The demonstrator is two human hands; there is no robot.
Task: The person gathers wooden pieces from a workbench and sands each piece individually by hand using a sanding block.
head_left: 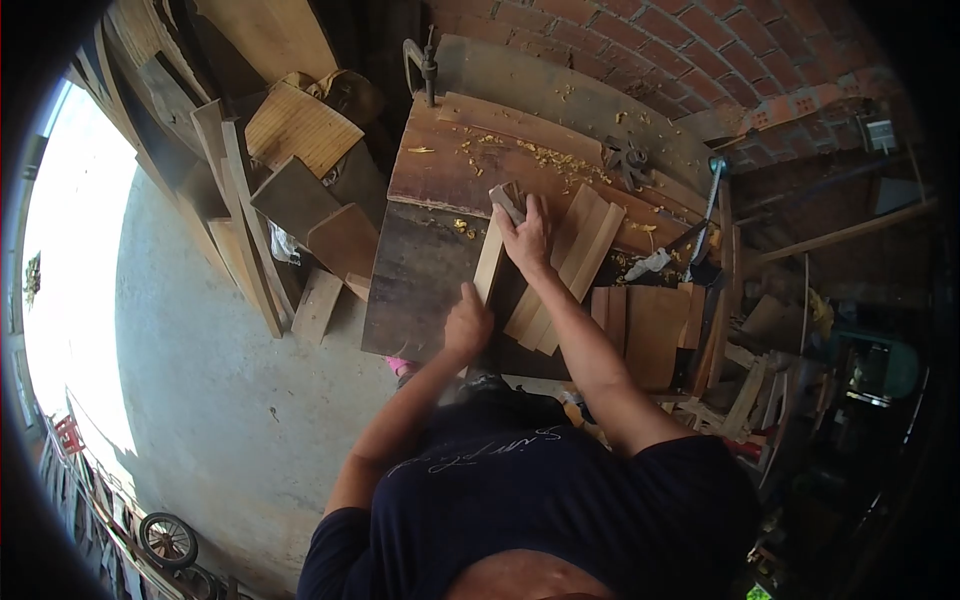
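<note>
A pale wooden strip (489, 262) lies lengthwise on the workbench (415, 270), pointing away from me. My left hand (468, 325) is closed around its near part, with a finger along the wood. Over the far end, my right hand (526, 238) grips a small grey-brown block (508, 203) with thumb and fingers. The block rests on or against the strip; its underside is hidden. Just right of my right hand, several pale wooden strips (568, 270) lie side by side on the bench.
Yellow wood shavings (545, 158) litter the bench's far part. A clamp (429, 70) stands at its far left corner, and a dark metal tool (628, 160) lies at the back. Boards (235, 190) lean at left. A brick wall (690, 50) rises behind.
</note>
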